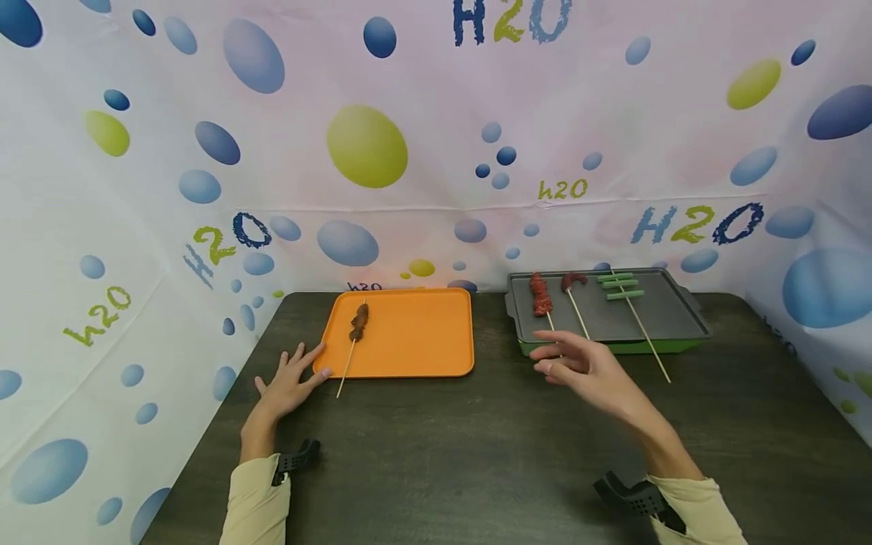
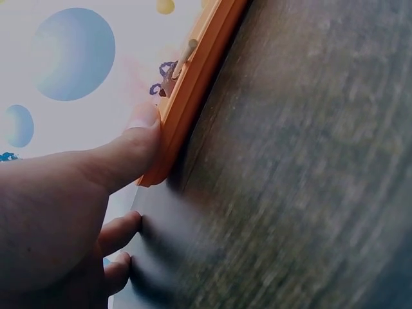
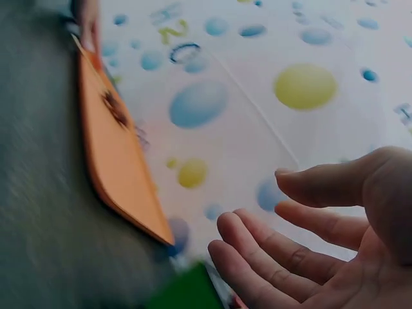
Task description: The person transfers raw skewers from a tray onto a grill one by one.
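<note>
Judged partway: brown skewer [image 1: 359,322] laid on orange tray [image 1: 422,333], three skewers [image 1: 574,281] apparently left on grill pan [image 1: 613,325]. Tray touched by spread left hand [image 1: 284,392]; nothing held by relaxed right hand [image 1: 591,375].

The orange tray [image 1: 422,333] holds 1 brown skewer [image 1: 359,324] (slanted), the gray grill [image 1: 613,325] 3 skewers [image 1: 541,295].

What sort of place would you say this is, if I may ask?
Probably a staged tabletop filming corner: a printed H2O backdrop hangs behind a dark table holding an orange tray.
</note>
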`<state>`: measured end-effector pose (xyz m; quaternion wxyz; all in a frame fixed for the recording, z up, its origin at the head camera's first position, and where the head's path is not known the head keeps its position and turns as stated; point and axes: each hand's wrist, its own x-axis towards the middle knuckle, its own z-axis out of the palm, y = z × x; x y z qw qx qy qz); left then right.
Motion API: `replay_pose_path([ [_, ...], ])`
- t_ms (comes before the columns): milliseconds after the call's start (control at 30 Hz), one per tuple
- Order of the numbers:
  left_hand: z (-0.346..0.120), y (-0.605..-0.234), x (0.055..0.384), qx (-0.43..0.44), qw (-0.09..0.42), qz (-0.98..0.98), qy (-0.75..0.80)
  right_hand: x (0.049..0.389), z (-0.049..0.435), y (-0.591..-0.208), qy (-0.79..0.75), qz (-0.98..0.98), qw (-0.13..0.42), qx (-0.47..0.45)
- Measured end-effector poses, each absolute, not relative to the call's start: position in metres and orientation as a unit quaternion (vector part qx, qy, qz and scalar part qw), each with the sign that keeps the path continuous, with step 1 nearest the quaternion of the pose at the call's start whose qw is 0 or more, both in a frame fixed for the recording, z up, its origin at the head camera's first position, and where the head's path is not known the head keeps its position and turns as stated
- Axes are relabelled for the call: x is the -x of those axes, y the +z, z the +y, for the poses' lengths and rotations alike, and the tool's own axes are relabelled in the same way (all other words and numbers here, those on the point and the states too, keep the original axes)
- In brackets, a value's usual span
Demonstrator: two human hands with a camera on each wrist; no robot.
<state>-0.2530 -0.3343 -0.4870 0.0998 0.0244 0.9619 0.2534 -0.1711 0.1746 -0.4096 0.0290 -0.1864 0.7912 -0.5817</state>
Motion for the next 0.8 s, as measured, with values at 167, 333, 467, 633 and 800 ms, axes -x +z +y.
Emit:
replay_pose_path([
  [167,-0.333,-0.487,0.254,-0.034,0.096,0.960,0.260,0.176,0.143,-0.427,-0.603,0.772,0.051,0.193],
  [333,-0.334,-0.486,0.251,-0.029,0.101,0.961,0.257,0.181,0.106,-0.449,-0.642,0.739,0.106,0.175],
  [467,-0.336,-0.487,0.251,-0.030,0.107,0.960,0.257,0.185,0.074,-0.460,-0.687,0.694,0.162,0.144],
  [633,-0.335,-0.488,0.250,-0.026,0.111,0.960,0.256,0.194,0.035,-0.469,-0.739,0.619,0.234,0.124],
  [800,-0.336,-0.487,0.251,-0.026,0.108,0.960,0.256,0.204,-0.001,-0.477,-0.781,0.544,0.290,0.103],
])
